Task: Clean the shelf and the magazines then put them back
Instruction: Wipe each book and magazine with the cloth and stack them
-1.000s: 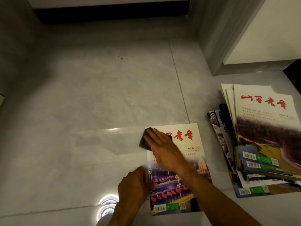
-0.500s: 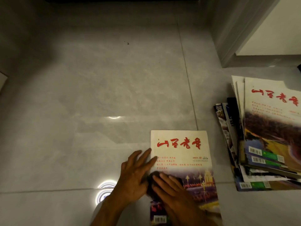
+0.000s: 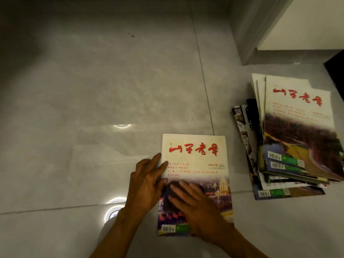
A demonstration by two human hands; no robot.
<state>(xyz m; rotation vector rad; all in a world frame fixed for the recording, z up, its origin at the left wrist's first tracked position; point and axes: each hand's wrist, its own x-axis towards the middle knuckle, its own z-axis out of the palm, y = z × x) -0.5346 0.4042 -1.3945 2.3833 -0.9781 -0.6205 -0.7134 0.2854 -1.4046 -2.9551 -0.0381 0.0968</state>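
Right now I see a single magazine (image 3: 195, 164) lying flat on the grey tiled floor (image 3: 93, 90), low and a little right of centre in the frame, its pale cover with red lettering facing up. My left hand (image 3: 147, 185) sits at the magazine's left edge, fingers straight and spread, the tips resting across that edge onto the cover. My right hand (image 3: 197, 207) lies flat over the lower, darker part of the cover, fingers extended and pressing down on a dark cloth (image 3: 172, 194) that shows from under the fingertips; neither hand is curled round anything.

At the right of the frame, well apart from the single magazine, a fanned stack of magazines (image 3: 290, 138) rests on the floor, the top one carrying the same red title. Above the stack, in the upper right corner, stands a white cabinet panel (image 3: 307, 25) with a grey frame (image 3: 247, 34) beside it. I can see round light reflections on the tile to the left of my left wrist and further up the floor
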